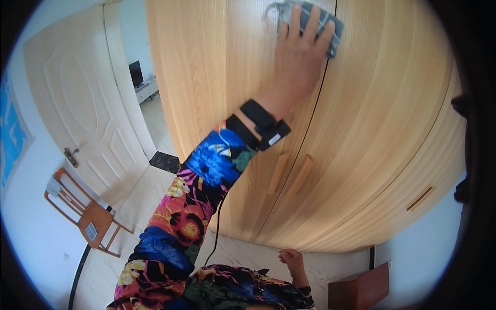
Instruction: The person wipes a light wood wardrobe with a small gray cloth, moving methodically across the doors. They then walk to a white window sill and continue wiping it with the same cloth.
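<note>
My left hand [300, 58] is raised high and presses a folded grey-blue cloth with pale lines [310, 23] flat on a wooden wardrobe door [248, 50]. Its fingers are spread over the cloth, beside the seam between two doors; the thumb cannot be made out. Below the wrist, two wooden door handles [278, 174] stand on either side of that seam. My right hand [292, 260] hangs low near the wardrobe's bottom edge, fingers curled, with nothing visible in it.
At left, a wooden chair [97, 219] has a cloth on its backrest and a checked cloth on its seat. Behind it is a pale door [83, 89] beside a doorway. A reddish-brown box-like piece [358, 288] stands low at right. A black cable [217, 228] hangs beneath my left arm.
</note>
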Motion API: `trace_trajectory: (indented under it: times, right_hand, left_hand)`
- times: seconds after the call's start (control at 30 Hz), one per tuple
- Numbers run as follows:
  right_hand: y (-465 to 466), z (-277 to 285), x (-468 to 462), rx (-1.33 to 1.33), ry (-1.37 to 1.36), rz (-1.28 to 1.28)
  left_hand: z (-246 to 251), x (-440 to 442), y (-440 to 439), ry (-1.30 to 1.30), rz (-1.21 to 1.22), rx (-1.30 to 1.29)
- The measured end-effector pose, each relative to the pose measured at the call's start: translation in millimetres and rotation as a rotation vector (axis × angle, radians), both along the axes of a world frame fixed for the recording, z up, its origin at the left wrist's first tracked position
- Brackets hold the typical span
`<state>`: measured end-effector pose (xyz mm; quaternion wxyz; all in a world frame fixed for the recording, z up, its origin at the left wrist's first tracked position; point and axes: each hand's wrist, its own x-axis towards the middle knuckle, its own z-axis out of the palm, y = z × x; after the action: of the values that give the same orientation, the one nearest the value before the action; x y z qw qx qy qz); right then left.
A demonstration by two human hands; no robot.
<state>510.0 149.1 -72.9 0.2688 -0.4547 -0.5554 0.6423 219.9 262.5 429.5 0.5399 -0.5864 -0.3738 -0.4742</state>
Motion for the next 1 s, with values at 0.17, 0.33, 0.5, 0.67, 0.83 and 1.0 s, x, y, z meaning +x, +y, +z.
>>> trace_trajectory:
  times: [0.17,0.33,0.5,0.67,0.83,1.0]
  right_hand:
    - [4,-6,1,-0.011,0.004,-0.004]
    - [7,-11,0,-0.043,0.027,-0.006]
    - [7,-7,-12,0.026,-0.021,0.056]
    - [6,-1,-25,0.079,-0.049,0.114]
    - [2,3,-30,0.056,-0.048,0.087]
    - [-1,1,-28,0.041,-0.040,-0.012]
  left_hand:
    - [24,-38,-9,-0.035,0.201,-0.045]
    - [-21,-88,-28,-0.048,0.224,-0.052]
    - [-163,-92,-60,-0.089,0.236,-0.348]
    - [-239,-106,-84,-0.060,0.181,-0.438]
    - [-159,-119,-62,-0.140,0.144,-0.360]
    - [-7,-121,-31,-0.115,0.136,0.039]
